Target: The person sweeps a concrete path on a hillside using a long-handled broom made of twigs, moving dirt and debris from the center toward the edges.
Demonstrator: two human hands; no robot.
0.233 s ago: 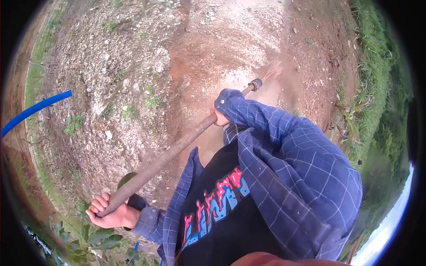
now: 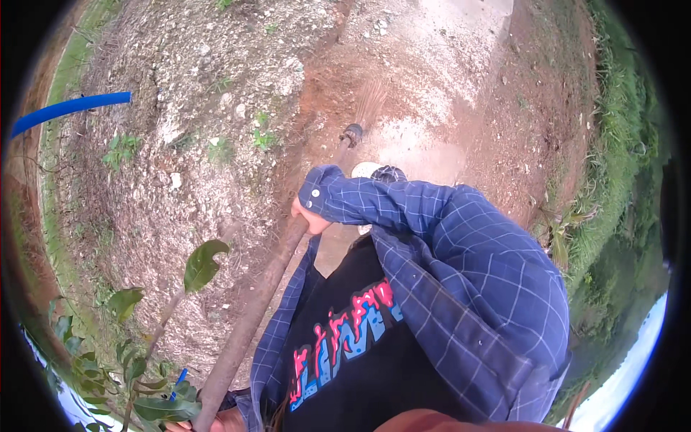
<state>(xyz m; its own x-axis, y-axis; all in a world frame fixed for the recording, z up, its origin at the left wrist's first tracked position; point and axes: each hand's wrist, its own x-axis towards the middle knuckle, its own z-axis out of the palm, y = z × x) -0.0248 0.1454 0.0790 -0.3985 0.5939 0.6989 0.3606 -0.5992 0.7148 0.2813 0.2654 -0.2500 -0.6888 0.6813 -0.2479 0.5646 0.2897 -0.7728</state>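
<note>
T-shirt [image 2: 338, 374]: black, with a pink and blue print across the chest.
Overshirt [image 2: 497, 252]: blue with a pale check, unbuttoned; right sleeve bent across the front of the body.
Left hand [image 2: 230, 420]: closed around the broom [image 2: 252, 313] near its upper end; partly cut off by the lower edge of the view.
Broom position: in front of the body, slanting from the lower edge up and to the right, bristles away from the person.
Plant [image 2: 134, 371]: green, broad-leaved, left of the left hand; contact with the broom cannot be told.
Right hand [image 2: 311, 218]: gripping the broom farther down, toward the bristles; partly covered by the cuff.
Collar [image 2: 351, 135]: dark, fixed between pole and bristles.
Bristles [image 2: 371, 99]: thin, brown, fanned out over reddish earth.
Gravel [image 2: 173, 216]: pale, loose, left of the broom.
Pipe [image 2: 75, 109]: blue, curved, at the far left.
Grass [image 2: 612, 137]: green strip along the right side.
</note>
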